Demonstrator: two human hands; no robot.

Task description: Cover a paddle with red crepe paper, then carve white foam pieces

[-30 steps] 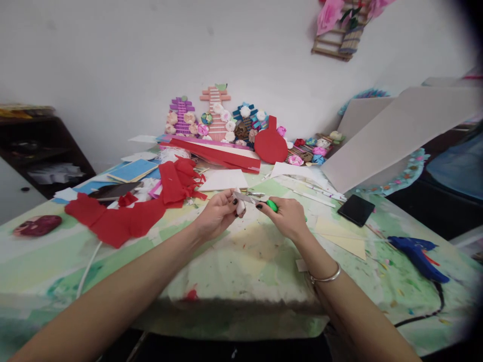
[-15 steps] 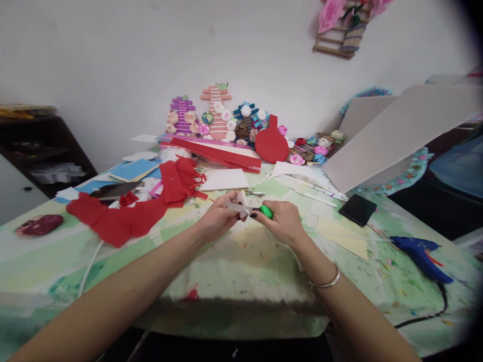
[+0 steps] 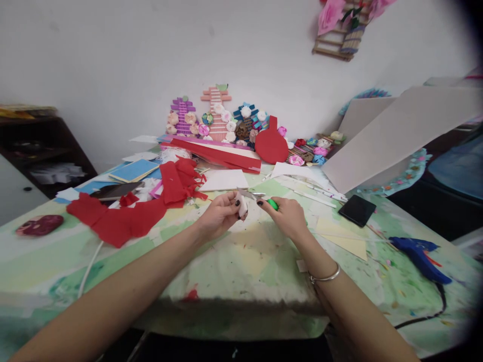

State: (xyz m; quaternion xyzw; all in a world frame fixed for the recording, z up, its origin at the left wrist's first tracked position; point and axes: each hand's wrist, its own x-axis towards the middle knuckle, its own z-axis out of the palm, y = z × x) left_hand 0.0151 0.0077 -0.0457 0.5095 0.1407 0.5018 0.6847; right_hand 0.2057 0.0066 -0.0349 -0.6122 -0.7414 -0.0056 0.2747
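Note:
My left hand [image 3: 219,215] pinches a small pale pink piece of foam [image 3: 242,206] above the middle of the paint-stained table [image 3: 241,271]. My right hand [image 3: 289,217] grips green-handled scissors [image 3: 260,199], whose metal blades point left and lie against the top of the pink piece. Both hands are closed and almost touch each other. A metal bangle sits on my right wrist.
Red foam scraps [image 3: 121,216] lie to the left, a black phone [image 3: 356,210] and a blue glue gun [image 3: 419,255] with its cord to the right. Paper flower crafts [image 3: 226,123] and grey boards [image 3: 396,133] stand at the back. A dark shelf [image 3: 33,151] is far left.
The scissors' blades have swung upward and back from the lower position of half a second ago. The pink piece has turned a little in my left fingers. Both hands stay in the same spot.

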